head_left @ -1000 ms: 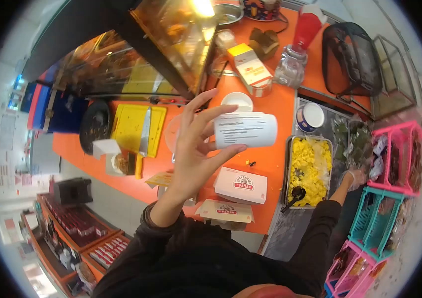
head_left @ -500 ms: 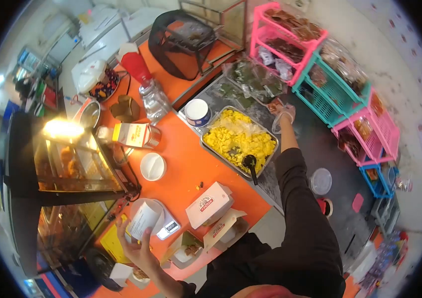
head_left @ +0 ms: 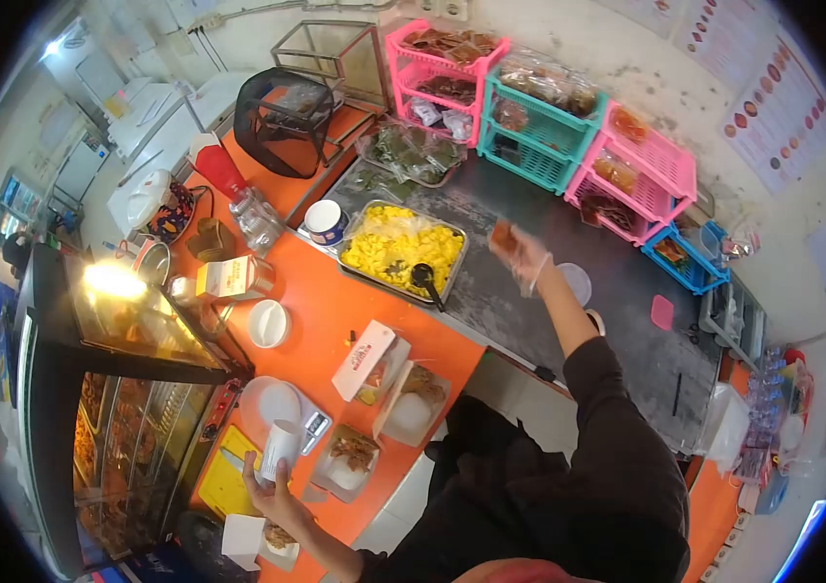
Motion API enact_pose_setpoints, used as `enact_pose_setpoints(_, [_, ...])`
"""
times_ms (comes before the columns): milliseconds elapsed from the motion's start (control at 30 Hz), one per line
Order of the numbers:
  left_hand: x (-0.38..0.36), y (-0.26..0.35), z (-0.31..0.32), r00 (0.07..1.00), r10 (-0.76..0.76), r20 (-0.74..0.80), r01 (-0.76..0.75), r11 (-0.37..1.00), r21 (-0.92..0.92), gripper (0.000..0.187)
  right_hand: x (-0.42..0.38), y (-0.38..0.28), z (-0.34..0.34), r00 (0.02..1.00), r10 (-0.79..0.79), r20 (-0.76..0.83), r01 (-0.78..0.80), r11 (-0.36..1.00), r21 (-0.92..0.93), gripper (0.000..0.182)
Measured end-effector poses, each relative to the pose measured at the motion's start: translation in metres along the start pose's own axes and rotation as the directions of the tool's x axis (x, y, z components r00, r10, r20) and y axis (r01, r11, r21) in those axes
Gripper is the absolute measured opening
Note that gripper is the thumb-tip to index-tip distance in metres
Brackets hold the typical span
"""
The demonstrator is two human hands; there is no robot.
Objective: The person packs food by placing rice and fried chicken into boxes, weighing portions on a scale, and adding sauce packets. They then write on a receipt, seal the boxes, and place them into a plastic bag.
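My left hand (head_left: 277, 494) is over the orange counter, its fingers around a curled white paper slip (head_left: 282, 449), with faint print that I cannot read. My right hand (head_left: 526, 260), in a clear plastic glove, is raised above the dark grey counter, to the right of a metal tray (head_left: 458, 260) of yellow scrambled egg (head_left: 401, 243). It pinches a small reddish-brown sachet (head_left: 504, 236); the hand is slightly blurred. A black ladle (head_left: 424, 279) rests in the egg. Below the left hand's slip and beside it are a digital scale (head_left: 316, 428) and open food boxes (head_left: 345, 462) with rice and fried pieces.
Pink baskets (head_left: 437, 78) and teal baskets (head_left: 539, 126) of packets line the wall. A lit display case (head_left: 141, 321) stands at left. A knife lies on a yellow cutting board (head_left: 228, 478). A white tub (head_left: 325, 222) and white bowl (head_left: 269, 324) stand near the tray.
The view has swung right. My right hand has left the spot beside the bagged leaves and moved over the grey counter with the sachet. My left hand still holds the slip.
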State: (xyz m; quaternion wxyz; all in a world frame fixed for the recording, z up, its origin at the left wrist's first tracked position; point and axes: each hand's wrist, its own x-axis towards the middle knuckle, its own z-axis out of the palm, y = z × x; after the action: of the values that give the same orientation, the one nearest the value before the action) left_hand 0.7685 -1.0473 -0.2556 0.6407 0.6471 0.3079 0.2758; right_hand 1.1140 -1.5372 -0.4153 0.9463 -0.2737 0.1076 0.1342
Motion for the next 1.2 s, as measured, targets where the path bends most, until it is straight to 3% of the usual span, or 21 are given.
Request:
enact_pose_setpoints(33, [-0.007,0.0,-0.001,1.0,0.003,0.003,-0.003,1.0,0.002,0.048,-0.009,0.005,-0.019,0.98,0.174,-0.095,-0.171,0.984,0.043,0.033])
enact_pose_setpoints(133, [-0.022,0.001,0.002,0.999,0.046,0.009,-0.047,0.998,0.038,0.047,-0.027,0.017,-0.053,0.903,0.377,-0.207,-0.392,0.919,-0.035,0.034])
enact_pose_setpoints(233, [-0.038,0.008,0.027,0.994,0.108,-0.027,-0.103,0.983,0.153,0.047,0.031,0.01,-0.072,0.84,0.455,-0.295,-0.497,0.864,-0.084,0.035])
enact_pose_setpoints(333, [-0.046,0.014,0.056,0.995,0.036,-0.094,-0.03,0.997,0.066,0.046,0.121,-0.032,-0.018,0.907,0.394,-0.148,-0.405,0.913,-0.049,0.036])
enact_pose_setpoints(400, [-0.047,0.012,0.074,0.989,0.058,-0.139,-0.049,0.997,0.065,0.046,0.191,-0.09,0.036,0.896,0.257,0.361,-0.256,0.965,-0.05,0.043])
enact_pose_setpoints(467, [-0.045,0.012,0.094,0.98,0.083,-0.18,-0.073,0.995,0.063,0.046,0.248,-0.157,0.117,0.937,0.017,0.349,0.02,0.994,-0.103,0.046])
enact_pose_setpoints(500, [-0.045,0.01,0.104,0.977,0.094,-0.193,-0.086,0.995,0.052,0.047,0.247,-0.183,0.168,0.96,-0.168,0.224,0.208,0.963,-0.172,0.044])
enact_pose_setpoints(600, [-0.046,0.019,0.148,0.973,0.07,-0.218,-0.061,0.997,0.045,0.047,0.303,-0.263,0.226,0.961,-0.05,0.271,0.122,0.959,-0.257,0.037])
enact_pose_setpoints(667, [-0.047,0.022,0.175,0.973,0.027,-0.229,-0.015,0.998,0.057,0.047,0.36,-0.28,0.229,0.993,-0.049,-0.104,-0.007,0.876,-0.481,0.031])
enact_pose_setpoints(700, [-0.046,0.02,0.186,0.973,0.028,-0.229,-0.019,0.999,0.042,0.048,0.386,-0.278,0.208,0.993,-0.035,-0.11,-0.022,0.878,-0.478,0.031])
enact_pose_setpoints(733, [-0.045,0.018,0.193,0.973,0.025,-0.229,-0.019,0.999,0.03,0.049,0.4,-0.271,0.182,0.844,-0.536,-0.024,0.104,0.208,-0.973,0.03])
enact_pose_setpoints(767, [-0.043,0.015,0.198,0.971,0.015,-0.238,-0.004,0.999,0.047,0.049,0.413,-0.261,0.16,0.591,-0.695,0.41,-0.137,-0.587,-0.798,0.03])
enact_pose_setpoints(800, [-0.041,0.011,0.204,0.971,0.008,-0.239,0.01,0.997,0.072,0.049,0.358,-0.232,0.166,0.402,-0.826,0.395,0.153,-0.365,-0.918,0.025])
enact_pose_setpoints(833, [-0.041,0.009,0.211,0.97,-0.003,-0.245,0.027,0.995,0.095,0.05,0.291,-0.2,0.179,0.193,-0.913,0.359,0.501,-0.223,-0.836,0.021])
enact_pose_setpoints(900, [-0.045,0.02,0.23,0.96,-0.036,-0.276,0.065,0.993,0.095,0.051,0.277,-0.138,0.123,0.647,-0.728,0.229,0.51,0.19,-0.839,0.017])
enact_pose_setpoints(967, [-0.046,0.027,0.241,0.957,-0.106,-0.272,0.128,0.99,0.066,0.051,0.286,-0.103,0.058,0.694,-0.42,0.585,0.456,-0.371,-0.809,0.028])
enact_pose_setpoints(1000, [-0.044,0.009,0.232,0.976,-0.014,-0.215,0.03,0.997,0.074,0.051,0.304,-0.087,0.026,0.705,-0.408,0.58,0.458,-0.361,-0.812,0.028])
enact_pose_setpoints(1067, [-0.047,0.011,0.239,0.974,-0.036,-0.222,0.057,0.994,0.09,0.05,0.335,-0.062,-0.019,0.827,-0.364,0.428,0.201,-0.52,-0.83,0.03])
enact_pose_setpoints(1100, [-0.048,0.012,0.244,0.973,-0.058,-0.223,0.08,0.993,0.091,0.05,0.338,-0.06,-0.013,0.829,-0.365,0.424,0.202,-0.512,-0.835,0.03])
enact_pose_setpoints(1167, [-0.053,0.012,0.251,0.972,-0.057,-0.227,0.085,0.989,0.118,0.049,0.341,-0.058,0.012,0.911,-0.401,0.095,-0.204,-0.64,-0.741,0.03])
enact_pose_setpoints(1200, [-0.054,0.011,0.253,0.97,-0.061,-0.234,0.094,0.987,0.132,0.049,0.346,-0.054,0.014,0.91,-0.403,0.095,-0.201,-0.632,-0.749,0.03])
